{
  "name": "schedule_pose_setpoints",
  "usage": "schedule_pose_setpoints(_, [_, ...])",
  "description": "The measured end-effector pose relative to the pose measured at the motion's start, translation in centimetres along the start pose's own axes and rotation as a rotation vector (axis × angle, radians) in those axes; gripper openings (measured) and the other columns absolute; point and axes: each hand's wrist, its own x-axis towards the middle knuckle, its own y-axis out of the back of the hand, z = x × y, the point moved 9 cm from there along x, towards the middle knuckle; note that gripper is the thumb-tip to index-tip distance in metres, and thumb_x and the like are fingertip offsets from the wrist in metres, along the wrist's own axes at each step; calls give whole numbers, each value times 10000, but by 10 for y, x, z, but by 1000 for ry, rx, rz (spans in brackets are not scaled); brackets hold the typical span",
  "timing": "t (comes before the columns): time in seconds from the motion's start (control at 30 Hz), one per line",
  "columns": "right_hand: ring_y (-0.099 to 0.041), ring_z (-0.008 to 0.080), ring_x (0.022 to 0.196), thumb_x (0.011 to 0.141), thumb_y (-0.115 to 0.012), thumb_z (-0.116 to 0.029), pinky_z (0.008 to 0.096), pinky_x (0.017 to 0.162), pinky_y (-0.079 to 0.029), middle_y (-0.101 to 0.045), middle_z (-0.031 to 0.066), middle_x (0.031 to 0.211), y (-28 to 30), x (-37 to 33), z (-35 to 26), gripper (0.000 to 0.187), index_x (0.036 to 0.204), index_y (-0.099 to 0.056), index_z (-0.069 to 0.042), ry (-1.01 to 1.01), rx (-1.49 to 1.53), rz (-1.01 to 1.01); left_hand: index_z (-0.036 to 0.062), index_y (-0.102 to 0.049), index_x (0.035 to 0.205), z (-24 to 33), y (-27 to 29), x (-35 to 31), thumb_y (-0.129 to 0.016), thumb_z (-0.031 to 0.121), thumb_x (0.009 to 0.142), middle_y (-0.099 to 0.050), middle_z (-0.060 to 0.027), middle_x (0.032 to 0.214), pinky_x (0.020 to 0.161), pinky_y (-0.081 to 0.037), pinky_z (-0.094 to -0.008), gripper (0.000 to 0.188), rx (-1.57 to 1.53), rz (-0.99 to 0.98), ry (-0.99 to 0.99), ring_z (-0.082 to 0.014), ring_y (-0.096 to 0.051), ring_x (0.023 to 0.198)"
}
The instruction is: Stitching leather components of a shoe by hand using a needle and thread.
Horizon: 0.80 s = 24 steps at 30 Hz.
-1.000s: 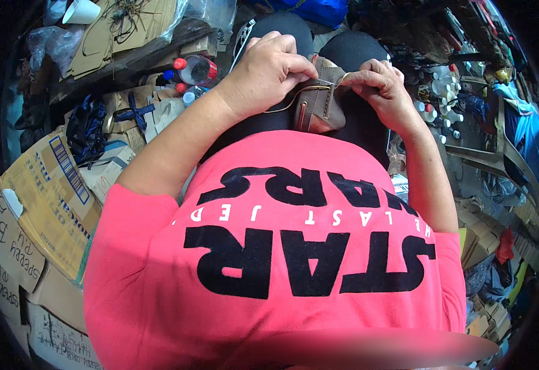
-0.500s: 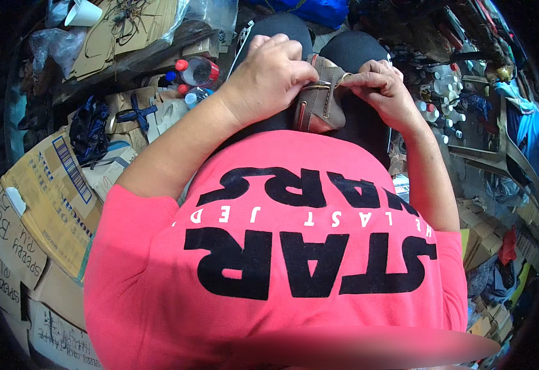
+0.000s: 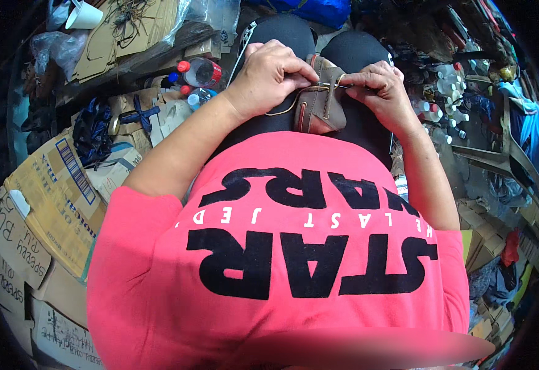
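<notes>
A brown leather shoe upper (image 3: 320,110) with stitched seams lies across my lap, between my dark-clad thighs. My left hand (image 3: 269,75) is closed in a pinch at its left edge, on what looks like a thin needle (image 3: 324,84) lying against the seam. Tan thread (image 3: 285,113) loops below that hand and runs along the seam. At the opposite edge my right hand (image 3: 377,87) is closed, thumb and forefinger pinching a tan strand close to the leather. The curled fingers partly hide both grips.
Flattened cardboard (image 3: 53,203) lies at the left, with plastic bottles (image 3: 200,72) by my left knee. Several small bottles (image 3: 448,92) crowd the right, near a metal frame (image 3: 482,157). A white cup (image 3: 84,15) is at the far left.
My left hand has shifted slightly and its fingers have straightened toward the seam. A loop of tan thread now shows below it. My right hand stays nearly in place.
</notes>
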Motion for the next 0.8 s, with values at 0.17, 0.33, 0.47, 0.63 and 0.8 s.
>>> schedule_pose_setpoints(0.17, [-523,115,845,751,-768,-198,359,899,-245,-635,-68,756,-4,-3,-4,188,935,-757,-232,-67,-10,54,150,-683,853,3,-7,-2,-761,171,724,-640,44,748,863,-325,-361,151,23,20,68,-160,-579,840])
schedule_pose_setpoints(0.33, [-531,114,868,734,-783,-269,367,903,-246,-638,-65,740,-9,2,1,145,862,-749,-210,-164,1,100,157,-690,825,4,-15,3,-771,169,707,-637,54,745,866,-334,-375,144,31,14,104,-159,-582,824])
schedule_pose_setpoints(0.47, [-546,159,867,728,-785,-291,397,923,-271,-632,-47,771,-5,5,-1,137,804,-739,-187,-117,-23,138,144,-692,766,11,-7,9,-781,159,685,-620,34,740,839,-355,-372,121,27,118,2,-167,-581,812])
schedule_pose_setpoints(0.63, [-560,206,868,701,-800,-221,340,781,-432,-605,14,855,29,-4,2,174,749,-694,-91,-14,-82,194,128,-690,714,4,18,-1,-785,122,663,-584,-17,772,805,-377,-370,108,-32,159,-1,-198,-571,822])
schedule_pose_setpoints(0.8, [-587,210,926,737,-736,-73,338,830,-457,-607,53,919,48,-8,9,206,928,-660,-66,-103,130,147,129,-630,929,17,8,-5,-632,151,825,-610,-25,846,850,-345,-381,106,65,-97,19,-220,-575,897])
